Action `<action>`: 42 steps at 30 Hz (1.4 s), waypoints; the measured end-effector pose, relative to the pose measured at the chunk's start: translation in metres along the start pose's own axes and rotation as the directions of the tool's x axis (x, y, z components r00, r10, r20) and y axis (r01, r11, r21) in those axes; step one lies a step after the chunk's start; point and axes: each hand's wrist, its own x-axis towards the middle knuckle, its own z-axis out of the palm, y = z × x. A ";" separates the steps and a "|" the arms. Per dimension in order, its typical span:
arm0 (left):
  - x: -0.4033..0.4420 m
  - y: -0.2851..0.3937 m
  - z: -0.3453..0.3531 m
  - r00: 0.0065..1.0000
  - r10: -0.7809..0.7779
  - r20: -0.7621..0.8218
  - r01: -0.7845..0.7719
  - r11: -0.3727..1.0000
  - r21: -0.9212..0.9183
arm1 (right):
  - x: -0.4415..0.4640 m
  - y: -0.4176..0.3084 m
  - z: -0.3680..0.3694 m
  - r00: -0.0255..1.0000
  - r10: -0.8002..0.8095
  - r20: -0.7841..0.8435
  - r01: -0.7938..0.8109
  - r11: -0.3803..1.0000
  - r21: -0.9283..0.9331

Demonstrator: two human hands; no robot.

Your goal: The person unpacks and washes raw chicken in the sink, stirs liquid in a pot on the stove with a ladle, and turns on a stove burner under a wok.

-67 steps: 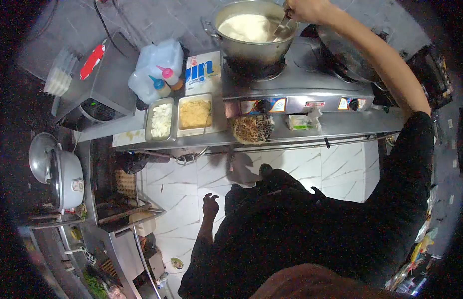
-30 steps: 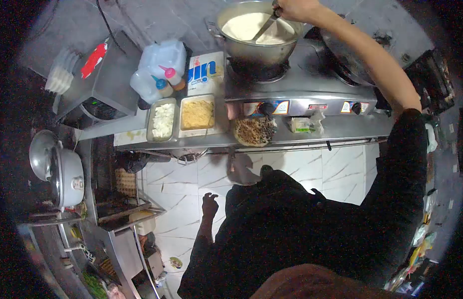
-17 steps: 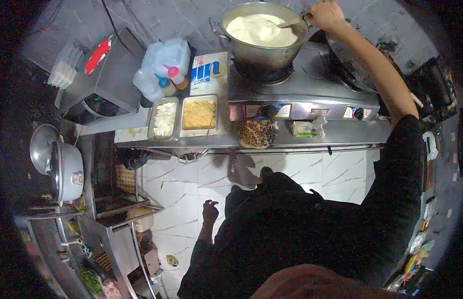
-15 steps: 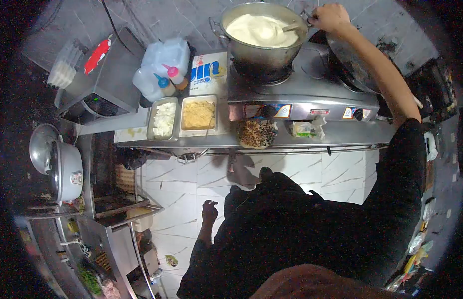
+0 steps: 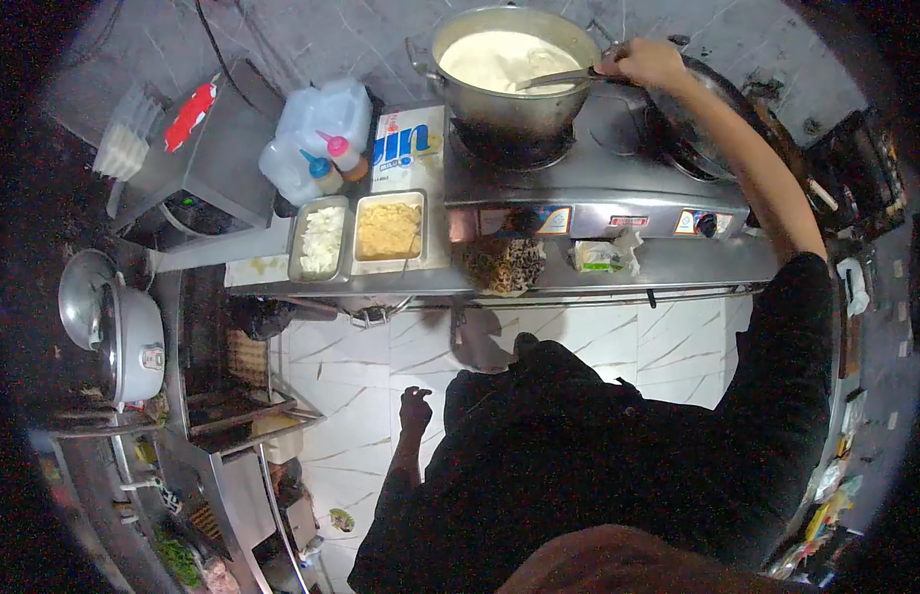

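My right hand (image 5: 646,64) is closed around the dark handle of a ladle (image 5: 557,78) at the right rim of a large metal pot (image 5: 514,107). The ladle's lower end is sunk in a thick, pale cream liquid (image 5: 484,61), so its head is hidden. This pot stands on the left burner of a steel gas stove (image 5: 598,183). My left hand (image 5: 415,408) hangs low over the floor beside my body, its fingers loosely curled and apart, with nothing seen in it.
Left of the stove are a tray of white chunks (image 5: 321,241), a tray of yellow mash (image 5: 388,230), squeeze bottles (image 5: 341,153) and clear plastic containers (image 5: 311,114). A dark pan (image 5: 712,129) sits on the right burner. A rice cooker (image 5: 138,342) stands far left.
My right hand has come slightly down, and the ladle's handle now lies lower, across the pot's right rim. The liquid's swirl looks different. My left hand has barely moved.
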 end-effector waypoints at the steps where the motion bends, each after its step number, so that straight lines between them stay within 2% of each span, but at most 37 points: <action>1: -0.001 0.002 -0.001 1.000 -0.021 0.014 0.021 1.000 0.004 | -0.002 0.006 0.000 0.999 0.018 0.035 -0.020 0.998 0.060; 4: -0.004 0.006 -0.005 0.997 -0.061 0.056 0.062 0.998 -0.015 | -0.007 0.021 0.005 0.997 0.027 0.069 -0.040 0.980 0.194; 7: -0.007 0.001 -0.002 1.000 -0.009 0.021 0.009 0.999 -0.032 | -0.012 0.031 0.010 0.988 0.135 -0.081 -0.122 0.982 0.145; 10: -0.005 0.003 -0.008 1.000 0.025 -0.017 -0.026 0.999 -0.039 | -0.014 0.040 0.005 0.980 0.137 -0.148 -0.132 0.990 0.041; 13: -0.001 0.003 -0.011 0.999 0.036 -0.019 -0.037 0.998 -0.048 | -0.024 0.040 -0.002 0.957 0.126 -0.262 -0.124 0.992 0.025; 16: 0.003 0.001 -0.011 1.000 0.022 0.015 -0.021 0.999 -0.025 | -0.030 0.041 -0.013 0.957 0.097 -0.272 -0.093 0.995 0.030; 19: 0.005 -0.005 -0.007 0.999 0.029 0.014 -0.028 0.999 -0.042 | -0.034 0.035 -0.027 0.959 0.164 -0.230 -0.171 0.985 -0.011; 22: 0.006 -0.009 -0.004 0.999 0.050 -0.011 -0.051 0.997 -0.060 | -0.035 0.033 -0.032 0.940 0.152 -0.305 -0.162 0.987 -0.007; 25: 0.005 -0.003 -0.011 1.000 0.028 -0.004 -0.028 0.998 -0.061 | -0.041 0.026 -0.038 0.915 0.073 -0.396 -0.118 0.989 -0.092; 28: 0.006 0.002 -0.016 0.999 -0.010 0.050 0.012 0.999 -0.044 | -0.034 0.023 -0.038 0.891 -0.041 -0.452 -0.093 0.958 -0.270; 29: 0.006 0.003 -0.018 0.997 -0.022 0.073 0.025 0.999 -0.035 | -0.027 0.026 -0.035 0.878 -0.130 -0.462 -0.054 0.930 -0.364; 31: 0.003 -0.002 -0.014 0.996 -0.026 0.087 0.030 0.998 -0.047 | -0.017 0.032 -0.029 0.838 -0.305 -0.453 0.013 0.840 -0.542; 38: -0.006 -0.009 -0.008 0.991 -0.064 0.116 0.074 0.993 -0.090 | -0.004 -0.001 -0.003 0.946 -0.142 -0.291 0.034 0.937 -0.347; 41: -0.008 -0.006 -0.009 0.991 -0.065 0.118 0.072 0.996 -0.054 | -0.001 -0.010 -0.001 0.976 -0.087 -0.198 0.031 0.962 -0.270; 42: -0.010 -0.008 -0.007 0.996 -0.043 0.078 0.049 0.996 -0.079 | -0.001 -0.010 -0.002 0.982 -0.073 -0.177 0.028 0.969 -0.246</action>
